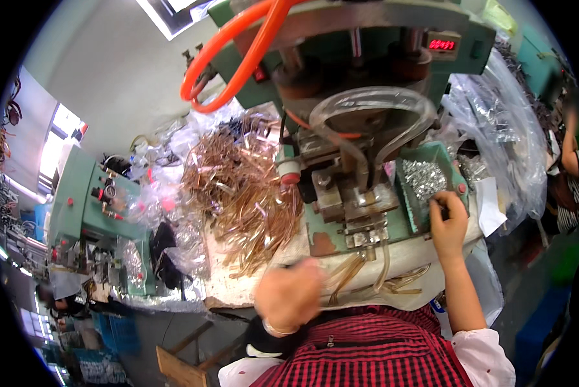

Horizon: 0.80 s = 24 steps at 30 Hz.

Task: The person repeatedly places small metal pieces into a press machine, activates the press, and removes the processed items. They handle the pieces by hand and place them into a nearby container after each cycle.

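My left hand is smeared by motion in front of the machine, beside clear brownish plastic strips on the front edge of the table. Its fingers cannot be made out. My right hand reaches over the near right side of a green tray with its fingers curled together; whatever they hold is too small to tell. Small shiny metal pieces lie heaped in that tray. Between my hands stands the green press machine, its metal tooling block facing me and a clear tube hanging at its front.
Left of the press, a large tangle of brownish clear strips covers the table. An orange hose loops above. Clear plastic bags and a white paper are at the right. Another green machine stands far left; a wooden stool is below.
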Motion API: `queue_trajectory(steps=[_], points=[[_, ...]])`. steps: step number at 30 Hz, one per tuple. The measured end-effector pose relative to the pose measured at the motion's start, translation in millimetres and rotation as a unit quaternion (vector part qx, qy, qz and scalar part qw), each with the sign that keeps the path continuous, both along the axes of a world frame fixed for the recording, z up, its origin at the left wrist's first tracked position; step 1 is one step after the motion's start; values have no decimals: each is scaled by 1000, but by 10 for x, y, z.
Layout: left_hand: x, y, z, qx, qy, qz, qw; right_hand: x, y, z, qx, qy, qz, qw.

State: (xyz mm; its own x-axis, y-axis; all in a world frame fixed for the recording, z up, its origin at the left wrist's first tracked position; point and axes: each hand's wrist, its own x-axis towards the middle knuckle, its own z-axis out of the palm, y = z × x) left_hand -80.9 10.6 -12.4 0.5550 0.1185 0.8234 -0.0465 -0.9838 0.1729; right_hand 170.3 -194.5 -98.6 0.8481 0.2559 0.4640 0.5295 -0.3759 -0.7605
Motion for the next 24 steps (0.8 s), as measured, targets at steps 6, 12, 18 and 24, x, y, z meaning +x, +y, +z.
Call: queue_trajectory(steps=[6, 12, 18, 24], points=[[92, 1080, 345, 5, 26, 228, 973, 50, 205, 158, 63, -6, 29, 998], [308, 2064, -873, 74, 253, 431, 863, 15, 286, 102, 77, 16, 19, 997], [232, 1871, -1053, 64, 163, 284, 943, -172, -253, 251, 73, 70, -9, 995], [363, 1277, -547, -277, 66, 166, 944, -321, 588, 938, 121, 10, 164, 979]])
